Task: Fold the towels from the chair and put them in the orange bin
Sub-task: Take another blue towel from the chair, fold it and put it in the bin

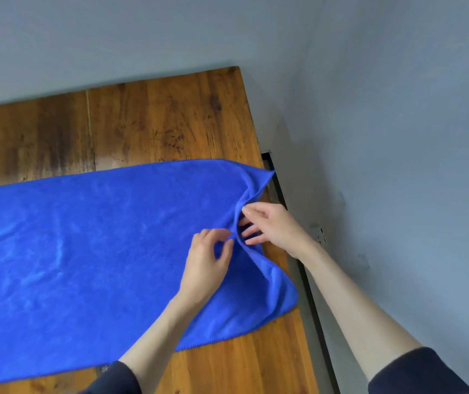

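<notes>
A grey wall [398, 109] is filling the top and right of the view, meeting the far edge and the right side of a wooden table [148, 123] that is taking up most of the lower left. A large blue towel [85, 245] is lying spread flat across the near half of the table, running off the left edge of the view and reaching to the table's right side, where its short end is bunching up into a raised ridge between the two hands. The far right corner of the towel is poking out just past the table's edge, and the near right corner is lying rounded on the wood. The left hand [207, 263] is resting on the towel with its thumb and forefinger curling in and pinching the ridge of cloth from the left. The right hand [270, 226] is reaching in from the right with its fingers curling round the same fold; the fingertips are partly hidden in the cloth, so it seems to be gripping rather than merely touching. Dark sleeves [418, 373] are showing at both forearms near the bottom edge.
</notes>
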`<state>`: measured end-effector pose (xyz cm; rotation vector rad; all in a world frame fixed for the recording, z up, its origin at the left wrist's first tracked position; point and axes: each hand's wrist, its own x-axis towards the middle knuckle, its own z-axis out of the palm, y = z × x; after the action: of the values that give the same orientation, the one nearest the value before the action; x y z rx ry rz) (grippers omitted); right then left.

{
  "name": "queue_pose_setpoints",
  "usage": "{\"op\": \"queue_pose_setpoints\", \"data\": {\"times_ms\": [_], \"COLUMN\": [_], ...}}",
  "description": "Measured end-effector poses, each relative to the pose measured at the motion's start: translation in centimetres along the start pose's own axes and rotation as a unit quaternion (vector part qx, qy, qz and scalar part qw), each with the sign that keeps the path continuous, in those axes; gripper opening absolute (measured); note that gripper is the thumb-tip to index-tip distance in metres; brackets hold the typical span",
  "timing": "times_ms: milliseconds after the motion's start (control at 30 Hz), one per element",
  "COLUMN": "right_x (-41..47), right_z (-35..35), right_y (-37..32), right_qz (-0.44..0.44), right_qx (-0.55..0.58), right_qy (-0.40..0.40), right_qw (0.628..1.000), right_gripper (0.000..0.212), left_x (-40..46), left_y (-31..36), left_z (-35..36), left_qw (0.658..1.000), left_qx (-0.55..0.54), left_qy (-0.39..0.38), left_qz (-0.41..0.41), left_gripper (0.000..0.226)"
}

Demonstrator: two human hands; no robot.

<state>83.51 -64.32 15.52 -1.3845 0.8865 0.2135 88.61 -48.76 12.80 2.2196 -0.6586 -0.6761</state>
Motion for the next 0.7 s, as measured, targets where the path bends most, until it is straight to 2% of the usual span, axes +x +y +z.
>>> {"op": "queue_pose_setpoints", "data": {"times_ms": [67, 167, 233, 300, 367, 467, 600, 700], "right_x": [0.3, 1.2, 2.0, 2.8, 3.7, 4.6, 4.6, 3.9], "right_z": [0.4, 0.0, -0.4, -0.7, -0.8, -0.5, 0.1, 1.4], "right_y": [-0.1, 0.2, 0.3, 0.1, -0.1, -0.6, -1.1, -2.3], "right_qz": [0.0, -0.021, -0.018, 0.001, 0.016, 0.024, 0.023, 0.014], "right_qx": [-0.045, -0.119, -0.126, -0.114, -0.124, -0.126, -0.101, -0.066], "right_qy": [-0.02, 0.087, 0.17, 0.219, 0.242, 0.264, 0.292, 0.288], "right_qw": [0.999, 0.989, 0.977, 0.969, 0.962, 0.956, 0.951, 0.955], "right_gripper": [0.024, 0.029, 0.035, 0.04, 0.043, 0.035, 0.028, 0.024], "left_x": [-0.9, -1.0, -0.4, 0.2, 0.8, 1.1, 0.0, -0.8], "left_y": [0.8, 1.8, 2.6, 3.3, 3.4, 3.1, 1.8, 0.6], "left_z": [0.5, 1.2, 1.8, 2.4, 2.8, 2.6, 0.8, -0.8], "left_qw": [0.992, 0.976, 0.975, 0.975, 0.974, 0.977, 0.958, 0.922], "left_qx": [-0.069, -0.11, -0.08, -0.017, 0.034, 0.018, -0.126, -0.243], "left_qy": [-0.023, -0.005, 0.005, -0.001, -0.012, -0.038, -0.062, -0.035], "left_qz": [-0.098, -0.188, -0.21, -0.223, -0.222, -0.209, -0.248, -0.298], "left_gripper": [0.015, 0.037, 0.048, 0.052, 0.048, 0.035, 0.006, 0.011]}}
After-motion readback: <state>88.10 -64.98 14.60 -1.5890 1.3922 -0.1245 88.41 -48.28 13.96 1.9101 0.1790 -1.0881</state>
